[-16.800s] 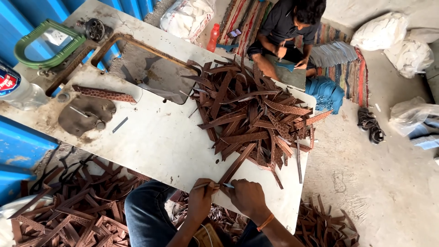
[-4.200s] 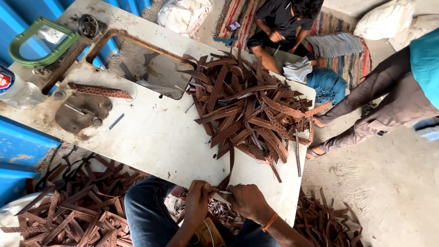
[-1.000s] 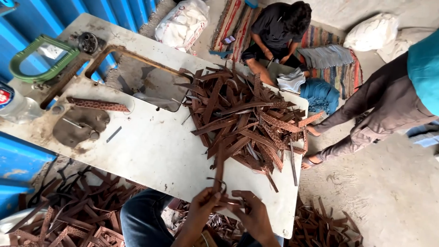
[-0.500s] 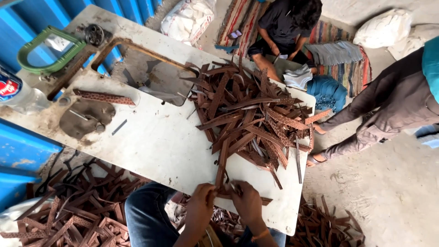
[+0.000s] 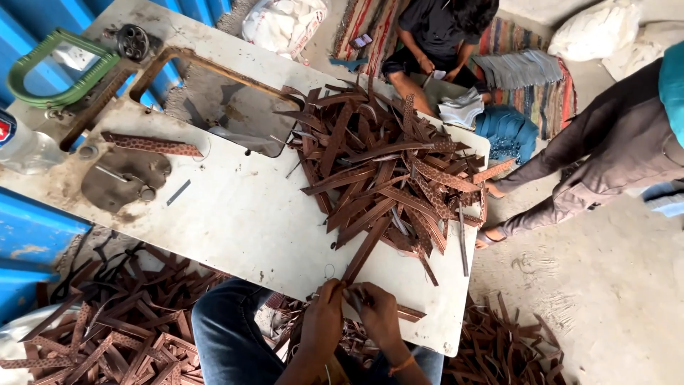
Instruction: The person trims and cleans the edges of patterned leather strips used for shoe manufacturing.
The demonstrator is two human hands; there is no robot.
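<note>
My left hand [image 5: 324,314] and my right hand [image 5: 375,311] meet at the near edge of the white table [image 5: 235,221]. Together they pinch the near end of a long brown leather strip [image 5: 365,251] that runs up toward the big pile of brown strips [image 5: 388,167] on the table's right half. Something small sits between the fingers, too hidden to name. My knee in blue jeans [image 5: 228,324] is under the table edge.
A rectangular cut-out [image 5: 214,107], a patterned strip [image 5: 153,145], a plastic bottle [image 5: 21,146] and a green frame [image 5: 60,60] lie on the table's left. Strips litter the floor [image 5: 107,328]. One person sits beyond the table [image 5: 434,36]; another stands at right [image 5: 605,157].
My hands have stayed at the table's near edge, holding the strip's end and drawing closer together. The view shifted slightly. A standing person came in at the right.
</note>
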